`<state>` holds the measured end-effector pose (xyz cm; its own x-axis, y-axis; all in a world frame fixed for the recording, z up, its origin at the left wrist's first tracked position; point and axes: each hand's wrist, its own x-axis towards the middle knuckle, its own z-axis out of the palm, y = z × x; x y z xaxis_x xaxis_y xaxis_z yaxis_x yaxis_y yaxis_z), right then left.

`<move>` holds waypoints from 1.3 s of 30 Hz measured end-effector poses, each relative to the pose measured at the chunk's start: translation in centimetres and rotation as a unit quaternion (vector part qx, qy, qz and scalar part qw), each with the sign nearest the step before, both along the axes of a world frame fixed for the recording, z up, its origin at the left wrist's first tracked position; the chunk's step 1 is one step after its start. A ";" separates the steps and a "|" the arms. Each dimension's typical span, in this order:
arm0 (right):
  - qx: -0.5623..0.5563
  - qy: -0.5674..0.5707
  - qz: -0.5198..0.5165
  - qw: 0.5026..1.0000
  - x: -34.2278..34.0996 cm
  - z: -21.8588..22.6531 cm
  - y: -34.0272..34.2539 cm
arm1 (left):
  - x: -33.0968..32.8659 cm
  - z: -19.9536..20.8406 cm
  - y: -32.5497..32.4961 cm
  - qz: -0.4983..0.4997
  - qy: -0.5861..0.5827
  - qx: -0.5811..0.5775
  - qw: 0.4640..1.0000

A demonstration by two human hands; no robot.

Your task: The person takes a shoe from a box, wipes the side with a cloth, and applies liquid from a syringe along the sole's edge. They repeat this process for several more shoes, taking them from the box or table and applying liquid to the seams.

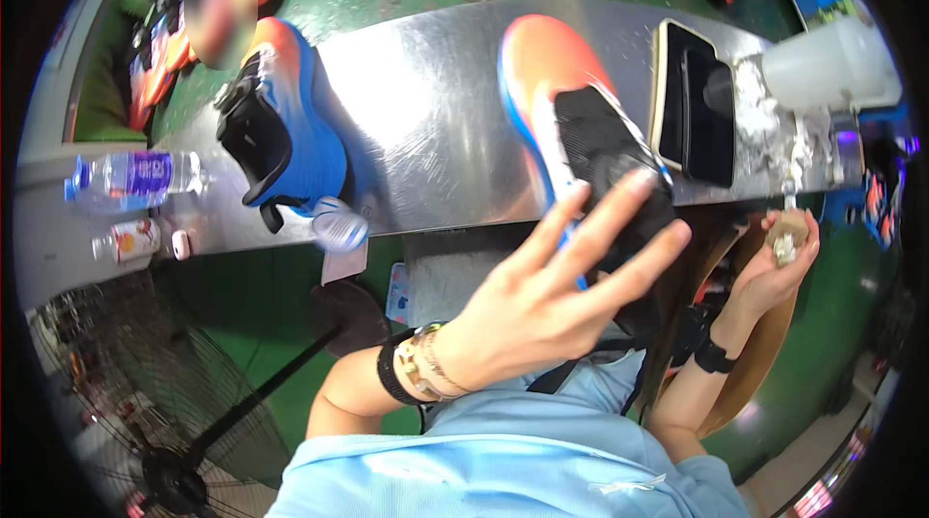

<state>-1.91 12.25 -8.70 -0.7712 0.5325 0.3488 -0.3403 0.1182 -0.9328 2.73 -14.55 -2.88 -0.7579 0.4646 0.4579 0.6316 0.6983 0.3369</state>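
An orange, blue and black sports shoe [554,54] lies on the metal table with its toe pointing away from me. My left hand [552,286] is over the shoe's black collar, its fingers stretched out and spread. Whether the fingertips press on it is hard to tell, and the thumb is hidden. Off to the right, just past the table's near edge, the fingers of my right hand [764,271] are closed around a tan, rough lump with whitish bits [786,236]. A second shoe [308,131], blue and orange, rests on its side at the table's left.
Two phones [708,117], one dark-screened, lie right of the near shoe. A white tub [834,65] stands beyond crumpled foil-like scraps [760,112]. Bottles [131,179] occupy the left end, with a clear plastic cup [339,225] at the edge. A fan [174,474] stands lower left.
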 end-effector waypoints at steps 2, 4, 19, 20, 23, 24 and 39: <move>-0.004 0.008 0.012 1.000 -0.2 0.3 -0.4 | 0.7 -0.5 0.4 -0.011 -0.031 0.055 0.998; -0.003 0.018 0.011 1.000 0.3 0.8 -0.4 | 2.2 -2.8 -0.2 0.001 0.012 0.073 0.997; 0.186 0.018 0.038 0.982 -1.5 -0.9 -1.3 | 4.9 -8.1 -3.2 0.205 0.056 0.034 0.976; 0.197 0.010 0.030 0.980 -1.6 -1.0 -1.7 | 4.7 -8.1 -3.1 0.203 0.050 0.025 0.978; 0.192 -0.003 0.021 0.981 -1.8 -1.7 -2.1 | 4.4 -8.1 -4.2 0.199 0.035 -0.001 0.979; 0.181 -0.009 0.019 0.983 -1.8 -1.6 -1.7 | 4.5 -7.9 -4.4 0.193 0.033 -0.003 0.981; 0.202 0.014 -0.008 0.979 -2.0 -2.3 -1.5 | 6.1 -5.7 -6.1 0.205 0.058 -0.123 0.969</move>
<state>-3.89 10.73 -10.99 -0.7515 0.3579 0.5542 -0.3597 0.4819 -0.7990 8.78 -20.65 -8.54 -0.8523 0.2406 0.4644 0.3072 0.9489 0.0722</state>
